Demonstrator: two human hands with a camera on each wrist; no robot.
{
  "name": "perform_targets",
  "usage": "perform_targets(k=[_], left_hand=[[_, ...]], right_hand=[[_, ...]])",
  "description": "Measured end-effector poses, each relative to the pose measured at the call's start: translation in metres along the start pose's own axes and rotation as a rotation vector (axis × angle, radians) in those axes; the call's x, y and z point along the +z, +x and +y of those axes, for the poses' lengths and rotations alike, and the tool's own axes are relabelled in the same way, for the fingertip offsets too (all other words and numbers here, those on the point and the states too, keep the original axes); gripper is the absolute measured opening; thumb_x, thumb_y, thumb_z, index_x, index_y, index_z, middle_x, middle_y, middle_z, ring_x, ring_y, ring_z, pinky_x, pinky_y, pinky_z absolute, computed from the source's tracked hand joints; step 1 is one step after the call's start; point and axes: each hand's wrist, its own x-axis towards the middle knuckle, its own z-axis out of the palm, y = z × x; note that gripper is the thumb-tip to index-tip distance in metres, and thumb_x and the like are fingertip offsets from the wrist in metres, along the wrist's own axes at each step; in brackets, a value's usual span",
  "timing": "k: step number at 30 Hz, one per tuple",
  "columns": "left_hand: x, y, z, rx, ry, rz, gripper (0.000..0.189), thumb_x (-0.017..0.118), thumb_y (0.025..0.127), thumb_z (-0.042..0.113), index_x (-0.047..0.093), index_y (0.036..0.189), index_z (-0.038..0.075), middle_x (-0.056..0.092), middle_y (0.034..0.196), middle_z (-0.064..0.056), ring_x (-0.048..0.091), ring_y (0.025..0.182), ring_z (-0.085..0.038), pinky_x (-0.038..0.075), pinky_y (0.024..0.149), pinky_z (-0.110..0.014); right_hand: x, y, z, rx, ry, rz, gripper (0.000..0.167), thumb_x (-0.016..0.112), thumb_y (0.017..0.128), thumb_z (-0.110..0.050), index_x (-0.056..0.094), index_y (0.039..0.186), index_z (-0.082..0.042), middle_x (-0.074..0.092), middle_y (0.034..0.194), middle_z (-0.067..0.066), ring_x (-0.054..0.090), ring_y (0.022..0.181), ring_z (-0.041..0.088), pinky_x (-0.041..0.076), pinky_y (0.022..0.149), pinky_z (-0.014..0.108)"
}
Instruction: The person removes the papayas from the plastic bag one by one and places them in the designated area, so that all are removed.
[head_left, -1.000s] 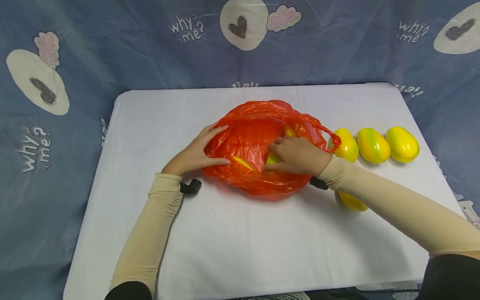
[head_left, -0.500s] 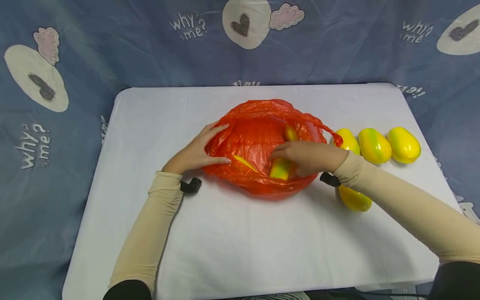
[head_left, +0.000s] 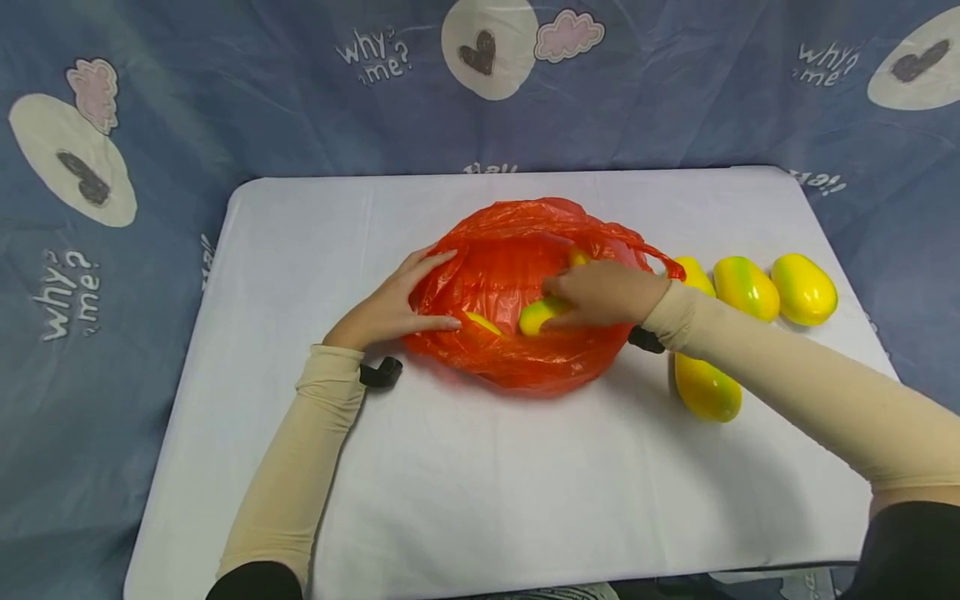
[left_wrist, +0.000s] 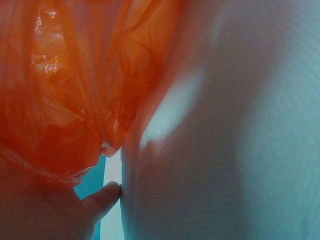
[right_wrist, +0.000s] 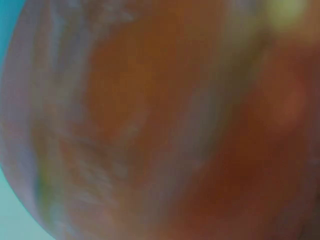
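Note:
A red plastic bag [head_left: 517, 362] lies with its mouth open in the middle of the white table. My left hand [head_left: 386, 304] holds the bag's left rim, thumb and forefinger spread apart over it. Inside the bag my right hand [head_left: 603, 293] grips a yellow-green mango [head_left: 537, 317]; part of the fruit is hidden by the fingers. Another yellow fruit peeks out near the left rim, and one more behind my right hand. In the left wrist view the bag [left_wrist: 65, 110] hangs beside a blurred sleeve. The right wrist view is mostly red blur.
Right of the bag, three mangoes [head_left: 805, 289] stand in a row, the nearest partly behind the bag's handle [head_left: 670, 265]. One more mango [head_left: 707, 390] sits below my right forearm. A blue patterned cloth [head_left: 300, 108] surrounds the white table [head_left: 495, 500].
My right hand shifts right, baring more of the mango, then back left and slightly farther away, moving the mango with it. The left hand keeps its place on the rim.

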Motion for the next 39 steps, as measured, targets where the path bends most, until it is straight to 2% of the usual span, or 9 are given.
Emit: perform_targets(k=[2,10,16,19,23,27,31,35,39], left_hand=[[-0.001,-0.001,0.0,0.005,0.001,0.0,0.1,0.084,0.078,0.059,0.028,0.16,0.047,0.015,0.173,0.005,0.023,0.158,-0.03,0.034,0.119,-0.069],[-0.001,-0.001,0.001,0.007,0.003,-0.004,0.1,0.083,0.078,0.061,0.028,0.16,0.046,0.017,0.172,0.006,0.024,0.158,-0.028,0.034,0.119,-0.067],[-0.002,0.0,0.001,0.01,0.003,-0.005,0.1,0.083,0.078,0.061,0.029,0.16,0.046,0.018,0.171,0.006,0.025,0.157,-0.029,0.036,0.119,-0.067],[-0.002,0.0,0.002,0.008,0.004,-0.006,0.1,0.083,0.078,0.061,0.029,0.16,0.045,0.018,0.171,0.005,0.026,0.157,-0.029,0.036,0.118,-0.067],[-0.002,-0.002,0.003,-0.001,0.006,-0.007,0.1,0.083,0.078,0.061,0.029,0.16,0.045,0.018,0.172,0.005,0.025,0.157,-0.029,0.036,0.118,-0.067],[-0.002,-0.002,0.003,-0.004,0.007,-0.008,0.1,0.083,0.079,0.061,0.028,0.16,0.045,0.017,0.172,0.005,0.025,0.157,-0.03,0.036,0.118,-0.067],[-0.002,-0.002,0.003,-0.008,0.012,-0.007,0.099,0.082,0.079,0.062,0.028,0.16,0.045,0.017,0.172,0.004,0.026,0.157,-0.03,0.037,0.118,-0.067],[-0.002,-0.002,0.003,-0.009,0.014,-0.008,0.1,0.082,0.079,0.061,0.028,0.16,0.045,0.017,0.172,0.004,0.025,0.157,-0.03,0.036,0.118,-0.067],[-0.002,-0.002,0.003,-0.007,0.01,-0.012,0.1,0.083,0.079,0.061,0.028,0.16,0.045,0.016,0.172,0.004,0.024,0.158,-0.03,0.035,0.119,-0.067]], right_hand=[[-0.007,0.004,-0.001,0.012,-0.01,-0.046,0.039,0.07,0.096,-0.048,0.066,0.114,-0.014,0.064,0.082,0.0,0.058,0.075,0.019,0.055,0.076,0.034],[-0.026,0.009,-0.013,0.05,-0.03,-0.203,0.05,0.074,0.094,-0.042,0.063,0.136,-0.018,0.072,0.117,0.003,0.065,0.105,0.024,0.056,0.099,0.046],[-0.026,0.013,-0.014,0.068,-0.036,-0.222,0.055,0.068,0.098,-0.047,0.054,0.142,-0.015,0.066,0.094,0.003,0.062,0.088,0.022,0.055,0.083,0.037],[-0.023,0.017,-0.011,0.065,-0.028,-0.201,0.048,0.062,0.102,-0.045,0.049,0.137,-0.016,0.058,0.081,0.003,0.059,0.078,0.021,0.05,0.073,0.032],[-0.021,0.017,-0.009,0.041,-0.049,-0.168,0.039,0.058,0.105,-0.042,0.045,0.131,-0.017,0.06,0.08,0.005,0.059,0.078,0.022,0.051,0.074,0.033],[-0.02,0.015,-0.009,0.016,-0.09,-0.126,0.055,0.064,0.1,-0.047,0.047,0.144,-0.02,0.068,0.111,0.008,0.064,0.098,0.026,0.055,0.097,0.048],[-0.022,0.014,-0.01,-0.057,-0.106,-0.106,0.074,0.079,0.089,-0.043,0.048,0.154,-0.024,0.055,0.151,0.006,0.061,0.128,0.03,0.047,0.112,0.06],[-0.023,0.013,-0.012,-0.122,-0.109,-0.142,0.076,0.082,0.086,-0.031,0.05,0.153,-0.022,0.051,0.157,0.005,0.055,0.139,0.031,0.048,0.114,0.055],[-0.025,0.012,-0.014,-0.12,-0.142,-0.177,0.077,0.083,0.083,-0.026,0.05,0.153,-0.02,0.053,0.156,0.004,0.055,0.139,0.031,0.05,0.113,0.053]])
